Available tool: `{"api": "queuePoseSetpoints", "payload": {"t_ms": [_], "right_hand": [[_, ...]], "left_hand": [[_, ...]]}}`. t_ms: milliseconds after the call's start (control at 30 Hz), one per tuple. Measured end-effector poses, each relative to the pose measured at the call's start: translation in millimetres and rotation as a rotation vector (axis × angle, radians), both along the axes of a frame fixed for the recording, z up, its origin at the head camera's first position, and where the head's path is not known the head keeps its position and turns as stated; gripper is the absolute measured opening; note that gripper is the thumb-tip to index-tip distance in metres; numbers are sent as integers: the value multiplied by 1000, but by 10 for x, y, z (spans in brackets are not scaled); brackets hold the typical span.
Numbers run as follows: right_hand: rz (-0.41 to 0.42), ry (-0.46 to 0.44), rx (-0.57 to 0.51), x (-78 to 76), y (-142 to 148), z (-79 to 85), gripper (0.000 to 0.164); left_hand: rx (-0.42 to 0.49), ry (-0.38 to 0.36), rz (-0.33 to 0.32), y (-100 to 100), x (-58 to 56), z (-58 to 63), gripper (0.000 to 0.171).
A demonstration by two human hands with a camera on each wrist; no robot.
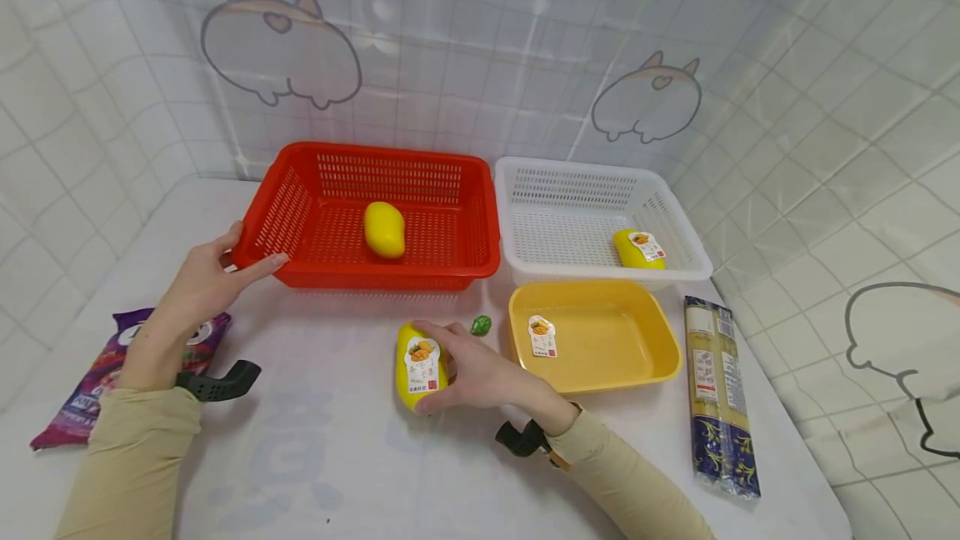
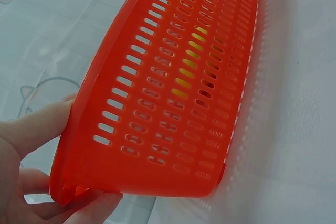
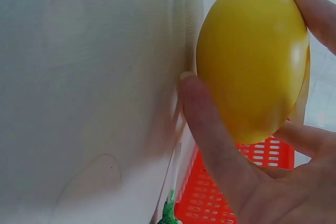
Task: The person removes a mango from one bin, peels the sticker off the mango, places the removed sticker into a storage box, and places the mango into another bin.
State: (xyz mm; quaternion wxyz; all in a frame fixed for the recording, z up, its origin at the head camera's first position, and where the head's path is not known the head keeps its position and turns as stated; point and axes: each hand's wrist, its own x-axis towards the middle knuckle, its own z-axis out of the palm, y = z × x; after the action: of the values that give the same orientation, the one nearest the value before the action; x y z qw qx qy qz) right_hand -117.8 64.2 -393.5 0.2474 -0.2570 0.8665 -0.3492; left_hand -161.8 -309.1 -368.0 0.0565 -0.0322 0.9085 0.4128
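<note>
My left hand [image 1: 197,290] grips the near left corner of a red plastic basket [image 1: 375,277], with the thumb along its front rim. The basket's slotted side [image 2: 157,103] fills much of the left wrist view. A plain yellow mango [image 1: 385,230] lies inside. In front of the basket, my right hand [image 1: 480,369] holds another yellow mango [image 1: 405,361] between thumb and fingers, close over the table. This one has a white label facing up; the right wrist view shows its smooth side and small green stem spot. A green-wrapped lollipop [image 1: 482,325] lies just beyond the right hand.
A white basket [image 1: 555,219] holding a labelled mango [image 1: 627,250] stands right of the red one. Before it sits a yellow tray [image 1: 600,340] bearing a similar label [image 1: 542,336]. A noodle packet [image 1: 722,398] lies far right, a purple bag [image 1: 82,390] under the left forearm.
</note>
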Motion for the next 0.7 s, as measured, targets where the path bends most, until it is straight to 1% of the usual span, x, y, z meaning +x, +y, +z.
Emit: {"api": "queuePoseSetpoints", "payload": {"t_ms": [200,500,600,700], "right_hand": [[1,26,35,-6,-3,-35,98],[-2,30,44,-17,-3,-61,98],[-8,15,33,-23,4,-62,98],[-12,-8,22,-30,12,-62,97]], "left_hand": [[-12,12,8,17,10,10,105],[-66,92,14,48,7,34,99],[-102,123,23,70,23,58,99],[-139,202,44,129,45,87,93]]}}
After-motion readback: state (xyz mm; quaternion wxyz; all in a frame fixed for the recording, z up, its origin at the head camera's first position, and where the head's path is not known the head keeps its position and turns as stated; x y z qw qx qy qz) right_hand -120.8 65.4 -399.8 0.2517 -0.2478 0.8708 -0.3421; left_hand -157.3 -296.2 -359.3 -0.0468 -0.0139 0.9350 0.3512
